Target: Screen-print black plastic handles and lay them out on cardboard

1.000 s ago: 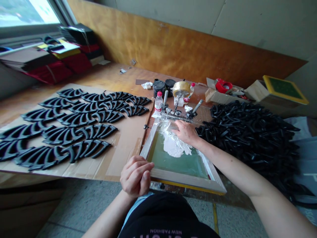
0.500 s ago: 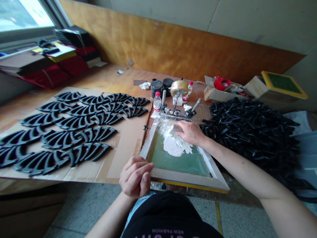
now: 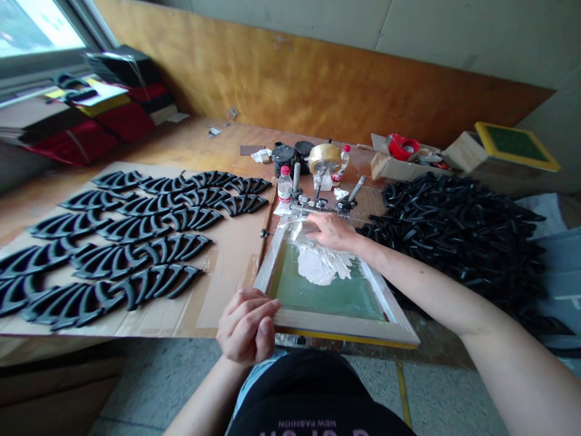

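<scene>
A wooden screen printing frame (image 3: 345, 327) with a green mesh (image 3: 336, 304) lies in front of me, clamped at its far end. White ink (image 3: 318, 266) is spread in a ragged patch over the mesh's far half. Curled around the frame's near left corner is my left hand (image 3: 249, 324), with its fingers closed. At the far end of the screen, my right hand (image 3: 333, 230) is closed on a pale, glossy, ink-smeared thing (image 3: 297, 229); the fingers hide its shape. Beyond it stands the metal hinge clamp (image 3: 320, 206).
Black wing-shaped pieces (image 3: 149, 254) lie in rows on cardboard (image 3: 222, 297) at left. A heap of black pieces (image 3: 454, 242) is at right. Behind the clamp stand a bottle (image 3: 284, 186), dark pots (image 3: 284, 158) and a tape roll (image 3: 324, 158). An open box (image 3: 390, 165) sits farther right.
My right hand has moved away from me and slightly left, toward the far end of the screen, with the pale thing. My left hand stays at the frame's corner. The view has shifted slightly.
</scene>
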### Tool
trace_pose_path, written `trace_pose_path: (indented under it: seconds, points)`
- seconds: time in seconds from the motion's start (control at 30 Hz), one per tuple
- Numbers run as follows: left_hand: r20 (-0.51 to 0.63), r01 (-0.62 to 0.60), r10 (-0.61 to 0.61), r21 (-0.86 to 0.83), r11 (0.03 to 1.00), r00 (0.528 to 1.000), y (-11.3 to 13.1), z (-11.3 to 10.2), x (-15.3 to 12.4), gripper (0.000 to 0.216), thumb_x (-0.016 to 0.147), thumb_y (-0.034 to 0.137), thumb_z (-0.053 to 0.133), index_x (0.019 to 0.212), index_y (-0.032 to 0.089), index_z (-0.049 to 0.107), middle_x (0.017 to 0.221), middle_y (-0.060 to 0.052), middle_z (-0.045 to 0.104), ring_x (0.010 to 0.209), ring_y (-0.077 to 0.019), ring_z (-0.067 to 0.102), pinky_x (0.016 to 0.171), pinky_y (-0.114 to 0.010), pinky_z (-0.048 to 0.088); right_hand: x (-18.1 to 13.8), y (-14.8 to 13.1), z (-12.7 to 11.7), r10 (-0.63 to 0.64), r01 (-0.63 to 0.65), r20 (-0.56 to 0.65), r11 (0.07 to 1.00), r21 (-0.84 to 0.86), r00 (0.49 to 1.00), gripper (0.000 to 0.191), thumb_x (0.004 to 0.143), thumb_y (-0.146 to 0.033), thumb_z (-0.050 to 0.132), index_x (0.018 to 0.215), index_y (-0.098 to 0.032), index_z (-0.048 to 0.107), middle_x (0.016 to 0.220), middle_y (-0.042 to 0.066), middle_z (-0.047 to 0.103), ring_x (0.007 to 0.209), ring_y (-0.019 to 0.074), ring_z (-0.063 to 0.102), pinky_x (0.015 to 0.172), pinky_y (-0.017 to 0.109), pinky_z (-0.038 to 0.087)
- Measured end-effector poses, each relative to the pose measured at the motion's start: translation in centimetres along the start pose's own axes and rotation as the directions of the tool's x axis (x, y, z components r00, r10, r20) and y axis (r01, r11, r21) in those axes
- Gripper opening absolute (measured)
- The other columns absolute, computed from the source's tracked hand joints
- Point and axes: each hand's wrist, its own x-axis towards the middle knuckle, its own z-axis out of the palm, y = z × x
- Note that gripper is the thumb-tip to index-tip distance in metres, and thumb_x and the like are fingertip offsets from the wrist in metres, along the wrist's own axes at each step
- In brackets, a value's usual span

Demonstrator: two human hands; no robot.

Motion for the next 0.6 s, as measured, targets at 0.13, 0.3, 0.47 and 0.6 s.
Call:
trace_pose_path:
  seconds: [0.13, 0.3, 0.47, 0.6]
  points:
    - [0.000, 0.000, 0.000, 0.004, 1.000, 1.000, -0.1, 0.0, -0.2, 0.019, 0.081, 0.011, 0.051, 0.089, 0.008, 0.068, 0.067, -0.009, 0.065, 0.057, -0.0163, 0.059, 0.051, -0.031, 0.049, -2.2, 2.1, -2.6, -0.026, 0.019, 0.092, 0.996, 0.083, 0.995, 0.016, 0.077, -0.024, 0.071, 0.090, -0.016, 0.064, 0.087, 0.003, 0.067, 0.080, 0.0168, 0.060, 0.067, 0.024, 0.035]
    - [-0.014, -0.001, 0.001, 0.001, 1.000, 1.000, -0.1, 0.0, 0.1, 0.019, 0.081, 0.012, 0.050, 0.088, 0.009, 0.068, 0.066, -0.008, 0.065, 0.057, -0.0161, 0.059, 0.050, -0.031, 0.049, -4.4, 1.8, -4.0, 0.052, -0.053, 0.064, 0.998, 0.012, 0.997, 0.017, 0.077, -0.030, 0.070, 0.087, -0.017, 0.064, 0.083, 0.002, 0.068, 0.077, 0.0180, 0.061, 0.063, 0.024, 0.032]
    - [0.003, -0.028, 0.028, 0.010, 1.000, 1.000, -0.2, 0.0, 0.6, 0.018, 0.081, 0.011, 0.051, 0.087, 0.007, 0.068, 0.067, -0.009, 0.065, 0.059, -0.0170, 0.060, 0.052, -0.032, 0.050, -5.0, 0.3, -2.5, 0.084, -0.087, -0.039, 0.994, -0.073, 0.996, 0.020, 0.081, -0.030, 0.066, 0.096, -0.018, 0.063, 0.098, 0.006, 0.070, 0.087, 0.0208, 0.063, 0.067, 0.027, 0.036]
    - [-0.019, -0.026, 0.026, 0.008, 1.000, 0.999, -0.2, 0.1, 0.7, 0.018, 0.082, 0.012, 0.051, 0.087, 0.009, 0.068, 0.065, -0.008, 0.065, 0.056, -0.0160, 0.059, 0.051, -0.031, 0.049, -5.4, -0.3, -2.8, 0.065, -0.067, -0.014, 0.991, -0.120, 0.998, 0.016, 0.082, -0.030, 0.064, 0.094, -0.019, 0.063, 0.098, 0.004, 0.071, 0.090, 0.0211, 0.064, 0.068, 0.027, 0.037]
